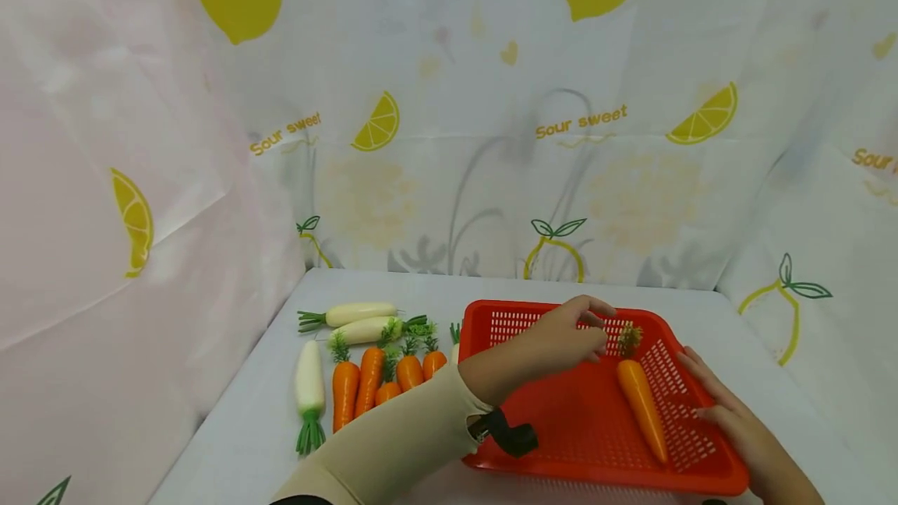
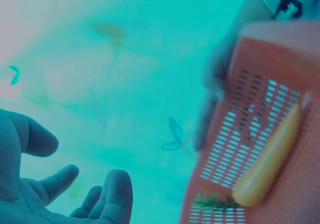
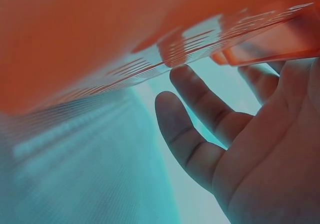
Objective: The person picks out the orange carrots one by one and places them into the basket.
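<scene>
Head view: an orange carrot (image 1: pixel 641 409) lies flat on the floor of a red perforated basket (image 1: pixel 582 427), toward its right side. Its long axis runs from far-left to near-right, with the green leafy top pointing away toward the basket's far wall and the tapered tip pointing toward the near right corner. The left hand (image 1: pixel 568 333) hovers over the basket just left of the carrot's leaves, fingers loosely extended and holding nothing. The right hand (image 1: pixel 730 411) rests against the basket's right rim, fingers spread fairly straight along it. On the white table (image 1: pixel 238 443) left of the basket lie a row of further carrots (image 1: pixel 382 380) and three white radishes (image 1: pixel 351 326). Left wrist view: the carrot (image 2: pixel 270 159) appears against the mesh with its leaves at the lower end, and the left hand's fingers (image 2: pixel 117 194) are seen relaxed and empty, a detail less plain from above. Right wrist view: the right hand's fingers (image 3: pixel 200 114) reach under the basket's (image 3: pixel 100 38) edge, touching its underside; the carrot is hidden here.
</scene>
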A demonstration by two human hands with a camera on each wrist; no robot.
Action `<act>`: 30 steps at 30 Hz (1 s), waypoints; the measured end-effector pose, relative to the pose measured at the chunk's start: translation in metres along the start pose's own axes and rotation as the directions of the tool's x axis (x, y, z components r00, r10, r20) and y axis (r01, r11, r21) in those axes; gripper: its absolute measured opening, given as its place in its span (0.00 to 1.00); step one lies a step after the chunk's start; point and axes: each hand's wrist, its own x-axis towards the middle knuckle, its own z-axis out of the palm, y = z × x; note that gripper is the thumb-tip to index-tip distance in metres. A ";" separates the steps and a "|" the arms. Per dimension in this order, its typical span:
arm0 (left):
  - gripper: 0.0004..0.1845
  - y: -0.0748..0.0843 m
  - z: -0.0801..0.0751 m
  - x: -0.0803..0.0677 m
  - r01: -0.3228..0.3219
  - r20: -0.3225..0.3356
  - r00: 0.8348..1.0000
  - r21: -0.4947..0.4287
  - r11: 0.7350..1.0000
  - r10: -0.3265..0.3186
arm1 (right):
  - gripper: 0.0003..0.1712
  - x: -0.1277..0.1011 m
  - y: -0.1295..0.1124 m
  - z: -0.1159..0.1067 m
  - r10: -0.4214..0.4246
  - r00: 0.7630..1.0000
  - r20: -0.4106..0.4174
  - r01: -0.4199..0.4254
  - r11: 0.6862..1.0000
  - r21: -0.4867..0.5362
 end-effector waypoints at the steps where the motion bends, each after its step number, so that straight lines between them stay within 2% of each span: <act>1: 0.17 0.002 -0.003 -0.006 -0.011 -0.008 1.000 0.002 1.000 0.011 | 0.41 0.000 -0.001 -0.001 0.003 1.000 -0.001 -0.003 1.000 0.001; 7: 0.16 0.008 -0.021 -0.040 -0.058 0.001 0.998 0.020 0.998 0.058 | 0.41 -0.002 -0.002 -0.002 -0.028 1.000 0.014 0.028 0.999 0.030; 11: 0.16 0.001 -0.036 -0.060 -0.050 -0.006 0.999 0.074 0.996 0.051 | 0.41 -0.001 -0.002 0.000 -0.003 1.000 0.024 0.002 0.999 0.041; 16: 0.17 -0.010 -0.057 -0.082 -0.041 -0.051 0.997 0.168 0.985 0.050 | 0.40 0.000 -0.001 0.002 0.028 1.000 0.013 -0.028 0.999 0.020; 20: 0.17 -0.023 -0.070 -0.096 -0.019 -0.088 0.995 0.201 0.979 0.037 | 0.39 -0.001 0.001 0.002 0.020 0.999 0.028 -0.021 0.999 0.031; 24: 0.16 -0.038 -0.079 -0.107 0.013 -0.123 0.992 0.187 0.982 0.010 | 0.39 -0.004 0.004 0.000 0.004 0.999 0.054 -0.007 0.999 0.047; 30: 0.16 -0.059 -0.094 -0.116 0.055 -0.220 0.976 0.255 0.966 0.003 | 0.38 -0.005 0.003 -0.001 -0.028 0.997 0.069 0.026 0.999 0.031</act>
